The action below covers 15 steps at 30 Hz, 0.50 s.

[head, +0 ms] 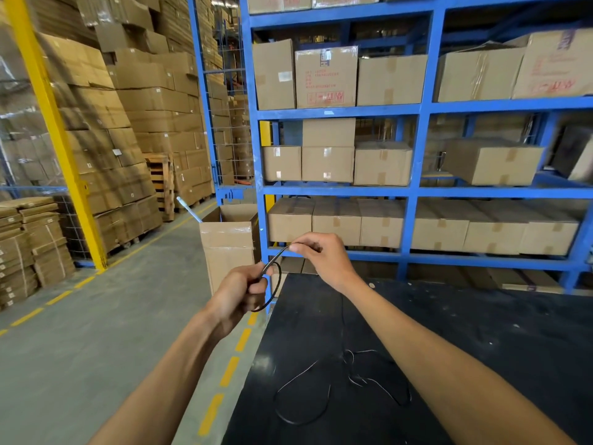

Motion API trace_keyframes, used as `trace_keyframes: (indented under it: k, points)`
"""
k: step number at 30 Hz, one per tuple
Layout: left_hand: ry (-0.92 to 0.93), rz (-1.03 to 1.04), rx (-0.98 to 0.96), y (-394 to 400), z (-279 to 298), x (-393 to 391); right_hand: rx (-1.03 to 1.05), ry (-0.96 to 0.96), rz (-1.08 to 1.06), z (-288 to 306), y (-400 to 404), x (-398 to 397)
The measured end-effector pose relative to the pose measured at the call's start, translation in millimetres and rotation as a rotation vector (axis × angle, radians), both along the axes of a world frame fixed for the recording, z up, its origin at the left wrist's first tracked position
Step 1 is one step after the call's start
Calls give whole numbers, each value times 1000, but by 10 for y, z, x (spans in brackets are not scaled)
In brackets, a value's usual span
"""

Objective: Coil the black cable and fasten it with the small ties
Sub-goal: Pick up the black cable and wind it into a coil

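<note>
A thin black cable [278,285] forms a small loop beside my left hand [241,292], whose curled fingers grip the loop's gathered strands. My right hand [324,256] pinches the same cable a little higher and to the right, so a short stretch runs taut between the two hands. The rest of the cable hangs down from the hands and lies in loose curves [324,390] on the black table [481,348] below my forearms. I see no small ties in this view.
The table's left edge borders a grey floor with a dashed yellow line [229,370]. An open cardboard box [229,242] stands beyond the table corner. Blue shelving [414,191] full of cartons rises right behind the table. Stacked cartons and a yellow post [61,149] fill the left.
</note>
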State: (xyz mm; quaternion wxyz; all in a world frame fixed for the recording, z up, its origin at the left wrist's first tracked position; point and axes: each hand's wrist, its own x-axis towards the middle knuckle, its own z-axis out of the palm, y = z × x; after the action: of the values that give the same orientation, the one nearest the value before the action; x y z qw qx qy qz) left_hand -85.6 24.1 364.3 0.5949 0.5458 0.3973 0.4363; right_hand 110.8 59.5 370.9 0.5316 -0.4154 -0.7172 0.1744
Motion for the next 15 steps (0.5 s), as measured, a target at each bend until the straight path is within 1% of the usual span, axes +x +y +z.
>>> trace_keyframes:
  k: [4, 6, 8, 10, 12, 13, 15]
  points:
    - [-47, -65, -10, -51, 81, -50, -54, -76, -44, -52, 106, 89]
    - [-121, -122, -15, -102, 116, -50, -113, -64, -51, -74, 162, 87]
    - [-233, -181, 5, -149, 166, -53, -203, -29, -28, -114, 209, 65]
    - [-339, -220, 63, -173, 221, -47, -307, 1, 8, -177, 226, 12]
    - [-424, -196, 149, -152, 291, -31, -409, 8, 56, -267, 205, -71]
    - [-458, -161, 203, -127, 336, -26, -463, -15, 97, -310, 174, -123]
    - [-486, -56, 329, -48, 438, -14, -533, -124, 224, -391, 79, -249]
